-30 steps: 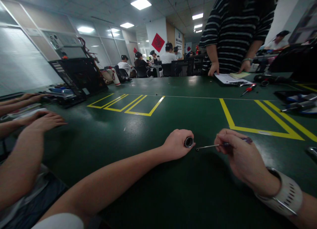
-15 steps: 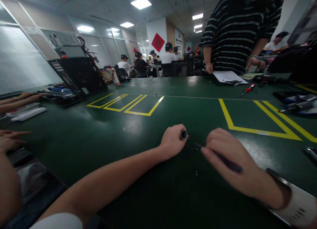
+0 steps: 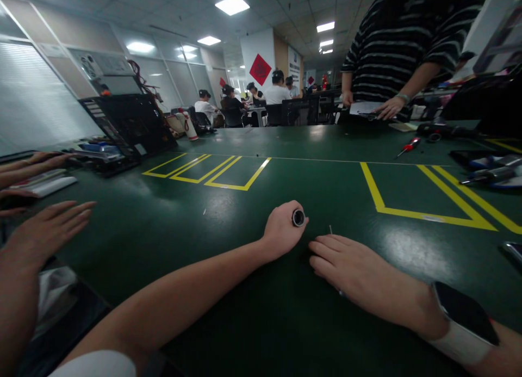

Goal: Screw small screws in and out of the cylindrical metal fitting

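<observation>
My left hand is closed around a short dark tube, its round metal-rimmed opening facing me. Just right of it, my right hand hangs low over the table, palm down, fingers curved and close together. Beyond its knuckles sticks the thin metal shaft of a small screwdriver; the handle is hidden beneath the hand. A small shiny bit shows at the lower edge of that hand, too small to name.
The green table carries yellow tape outlines. A red screwdriver and other tools lie at the far right. At left are another person's hand and a black computer case. A person in stripes stands opposite holding a clipboard.
My right hand has turned palm down and moved left, covering the two small parts on the table. The person opposite has lifted the clipboard. A neighbour's hand at left has risen.
</observation>
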`<state>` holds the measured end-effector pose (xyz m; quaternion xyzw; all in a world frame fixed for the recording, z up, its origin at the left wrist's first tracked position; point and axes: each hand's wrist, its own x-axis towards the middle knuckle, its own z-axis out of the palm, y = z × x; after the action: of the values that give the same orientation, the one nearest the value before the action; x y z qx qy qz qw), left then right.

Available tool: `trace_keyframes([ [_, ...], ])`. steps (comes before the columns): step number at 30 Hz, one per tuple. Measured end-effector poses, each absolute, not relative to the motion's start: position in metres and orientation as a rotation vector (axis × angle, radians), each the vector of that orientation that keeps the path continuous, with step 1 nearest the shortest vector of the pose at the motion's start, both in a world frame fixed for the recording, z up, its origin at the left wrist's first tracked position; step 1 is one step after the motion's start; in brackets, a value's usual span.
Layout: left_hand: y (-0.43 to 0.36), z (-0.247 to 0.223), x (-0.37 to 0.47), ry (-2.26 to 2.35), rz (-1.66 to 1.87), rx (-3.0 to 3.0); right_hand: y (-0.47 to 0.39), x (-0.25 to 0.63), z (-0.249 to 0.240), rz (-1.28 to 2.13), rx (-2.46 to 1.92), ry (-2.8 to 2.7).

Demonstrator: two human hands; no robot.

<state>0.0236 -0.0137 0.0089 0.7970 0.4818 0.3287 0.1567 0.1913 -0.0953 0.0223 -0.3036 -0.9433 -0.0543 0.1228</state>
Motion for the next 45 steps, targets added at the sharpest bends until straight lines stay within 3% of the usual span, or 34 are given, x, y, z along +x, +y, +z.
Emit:
trace_keyframes([
  [6, -0.016, 0.01, 0.024, 1.19, 0.981, 2.263, -0.092, 0.194, 0.027, -0.024, -1.017, -2.763],
  [18, -0.018, 0.011, 0.023, 1.11, 0.951, 2.207, -0.107, 0.181, 0.034, -0.18, -0.825, -2.797],
  [23, -0.016, 0.011, 0.021, 1.014, 0.867, 2.257, -0.109, 0.191, 0.051, -0.181, -0.86, -2.531],
  [32, -0.017, 0.015, 0.021, 0.734, 0.758, 2.347, -0.11, 0.197, 0.065, 0.404, -1.045, -1.896],
  [45, -0.019, 0.014, 0.022, 0.81, 0.644, 2.478, -0.106, 0.194, 0.054, 0.297, -0.994, -2.177],
])
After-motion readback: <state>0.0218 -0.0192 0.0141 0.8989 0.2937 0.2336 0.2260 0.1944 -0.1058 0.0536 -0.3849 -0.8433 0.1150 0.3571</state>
